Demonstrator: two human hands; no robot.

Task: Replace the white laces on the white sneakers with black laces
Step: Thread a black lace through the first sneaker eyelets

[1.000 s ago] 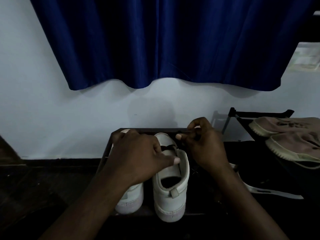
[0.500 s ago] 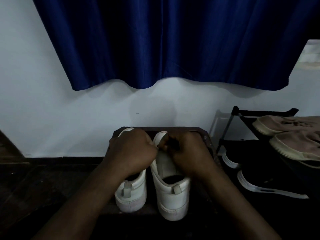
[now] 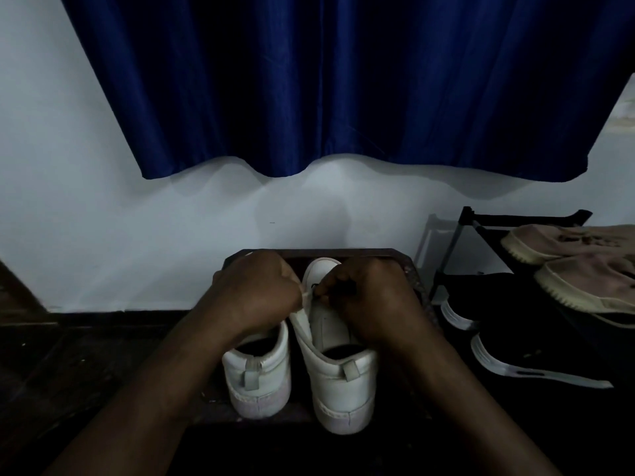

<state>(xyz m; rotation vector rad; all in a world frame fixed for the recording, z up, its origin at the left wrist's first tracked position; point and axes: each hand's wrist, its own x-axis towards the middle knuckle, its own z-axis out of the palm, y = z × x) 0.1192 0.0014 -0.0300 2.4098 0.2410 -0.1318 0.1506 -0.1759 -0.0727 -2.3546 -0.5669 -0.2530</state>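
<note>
Two white sneakers stand side by side, heels toward me, on a small dark stool [image 3: 409, 266]. The left sneaker [image 3: 261, 376] is partly covered by my left hand [image 3: 257, 293], whose curled fingers pinch the left eyelet flap of the right sneaker [image 3: 338, 372]. My right hand [image 3: 371, 297] is curled over that shoe's front and pinches a black lace [image 3: 338, 288] by the lowest eyelets. Most of the lace is hidden under my fingers. No white lace shows.
A black shoe rack [image 3: 481, 218] stands at the right with beige sneakers [image 3: 584, 269] on top and black shoes with white soles [image 3: 508, 338] below. A blue curtain [image 3: 326, 84] hangs on the white wall behind. The floor is dark.
My right hand came in from the right side of the shoe to its front. My left hand shifted from the shoe's collar up to the eyelet flap. Both hands now meet over the toe end.
</note>
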